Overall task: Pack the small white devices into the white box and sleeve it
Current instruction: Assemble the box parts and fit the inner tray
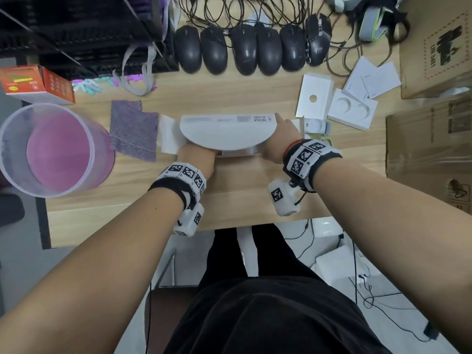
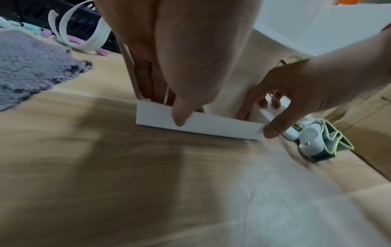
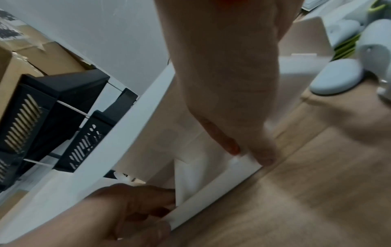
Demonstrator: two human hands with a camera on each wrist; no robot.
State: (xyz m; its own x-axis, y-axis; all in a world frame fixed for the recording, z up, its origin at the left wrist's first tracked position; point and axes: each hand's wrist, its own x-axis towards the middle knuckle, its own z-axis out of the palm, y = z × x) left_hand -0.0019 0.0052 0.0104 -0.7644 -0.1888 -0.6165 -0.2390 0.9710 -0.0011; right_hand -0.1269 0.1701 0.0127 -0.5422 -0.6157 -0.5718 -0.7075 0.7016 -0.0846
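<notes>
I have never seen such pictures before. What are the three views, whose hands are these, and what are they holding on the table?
No machine works here: a person uses two bare hands, with a small camera strapped on each wrist and one worn on the head. The large picture looks down from the head; the other two look along each hand at its fingers. The left hand and the right hand both have a grip on a flat white cardboard box on the light wooden table, under its raised white lid. Right of the box lie small white devices, not yet packed. Further back are a row of black computer mice, a purple cloth, a clear round tub with a pink bottom and white cardboard inserts.
</notes>
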